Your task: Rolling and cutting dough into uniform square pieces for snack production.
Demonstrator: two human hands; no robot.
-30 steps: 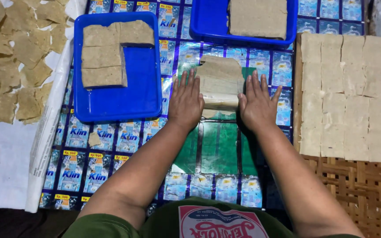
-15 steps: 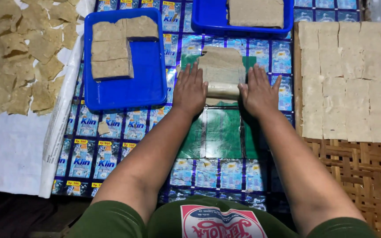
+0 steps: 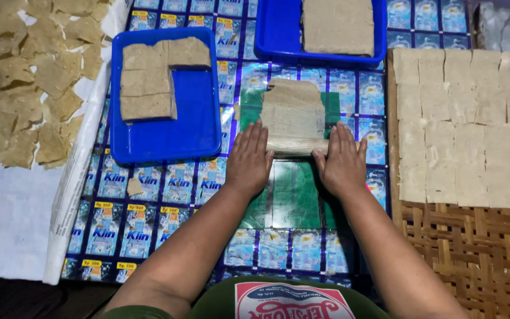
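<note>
My left hand (image 3: 249, 158) and right hand (image 3: 342, 159) lie flat and open on the rolling pin (image 3: 297, 145) at frame centre; the dough sheet (image 3: 293, 109) is mostly flattened, its near edge unrolled.

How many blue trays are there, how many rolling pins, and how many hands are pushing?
Blue trays: 2, left blue tray, back blue tray
Rolling pins: 1, rolling pin
Hands: 2, left hand, right hand
Total: 5
</note>
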